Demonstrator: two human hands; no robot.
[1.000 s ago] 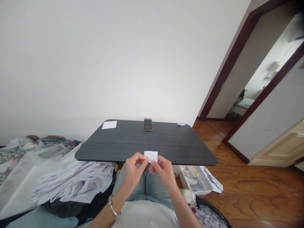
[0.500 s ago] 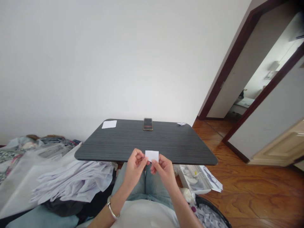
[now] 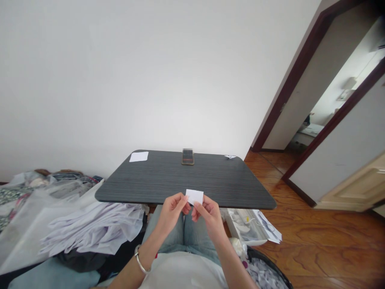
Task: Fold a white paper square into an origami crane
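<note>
A small white piece of paper (image 3: 195, 195) is held up just above the near edge of the dark table (image 3: 162, 176). My left hand (image 3: 173, 209) pinches its lower left corner between thumb and fingers. On the lower right side, my right hand (image 3: 208, 212) grips the same paper, thumb lying on its face. Whether the paper is folded in layers I cannot tell. At the table's far left lies a flat stack or sheet of white paper (image 3: 138, 156). Near the far right corner sits a small folded white paper piece (image 3: 230, 157) with pointed ends.
A phone-like device (image 3: 187, 156) stands at the table's back middle, by the wall. Piled white cloth (image 3: 93, 228) lies low on the left. Low on the right are a white box (image 3: 251, 237) with small items and a dark-rimmed container (image 3: 267, 275) of paper scraps.
The paper has shifted slightly right and tilted, its right side now lower. My left fingers have closed in around its left corner.
</note>
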